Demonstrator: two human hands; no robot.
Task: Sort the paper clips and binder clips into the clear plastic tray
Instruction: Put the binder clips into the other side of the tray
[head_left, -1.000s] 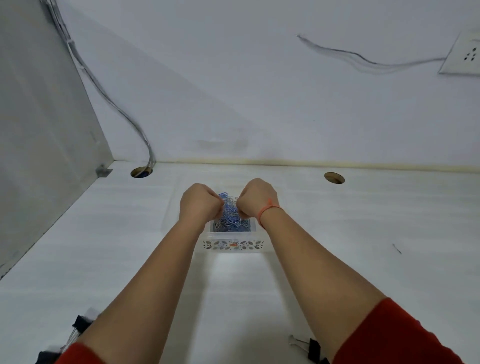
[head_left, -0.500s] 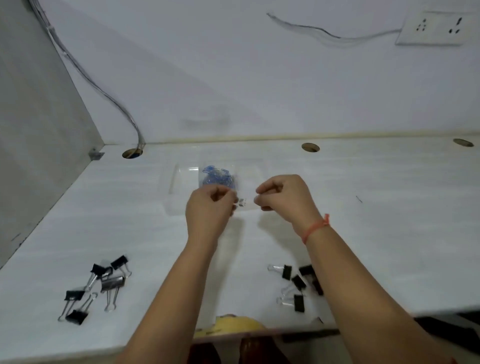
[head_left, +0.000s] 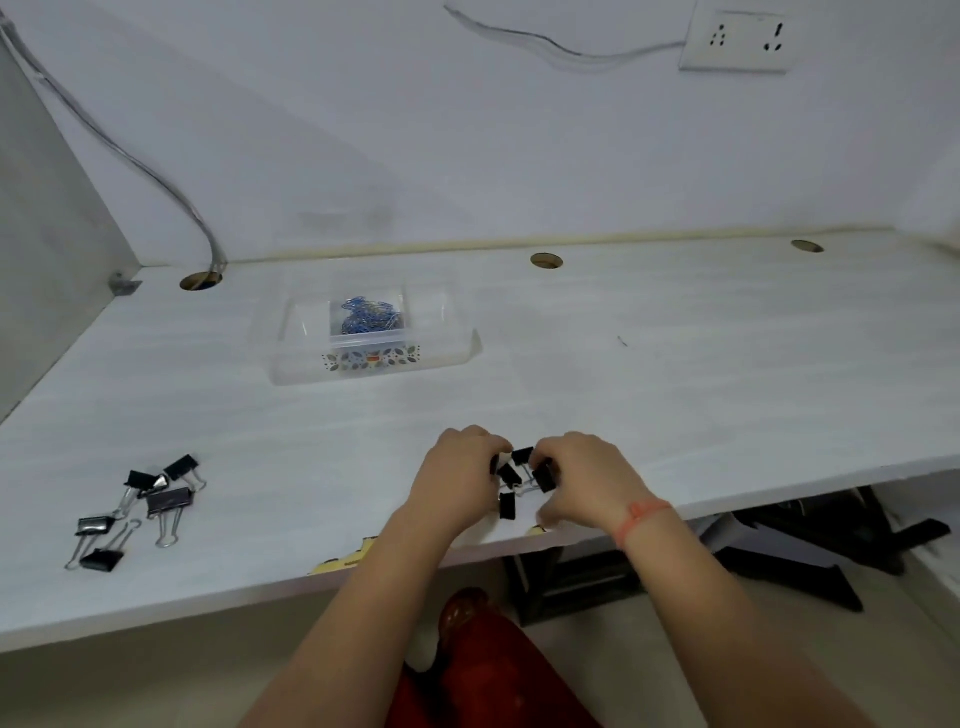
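Note:
A clear plastic tray (head_left: 304, 358) sits at the back middle of the white desk. Inside it stands a small clear box with a floral band (head_left: 370, 359), holding a heap of blue paper clips (head_left: 370, 316). Near the desk's front edge lies a cluster of black binder clips (head_left: 515, 480), with my hands curled around it from both sides. My left hand (head_left: 457, 480) pinches a clip at the cluster's left. The fingers of my right hand (head_left: 584, 478) close on a clip at its right. A second group of black binder clips (head_left: 140, 501) lies loose at the front left.
A grey side panel (head_left: 47, 260) bounds the desk on the left, with a cable dropping into a hole (head_left: 200, 280). Two more cable holes (head_left: 546, 261) lie along the back edge. A wall socket (head_left: 737, 39) is at the upper right. Dark chair legs (head_left: 810, 551) show under the desk.
Both hands pulled back from the paper clip box in the tray to the front edge and closed around the right cluster of binder clips. The camera tilted down.

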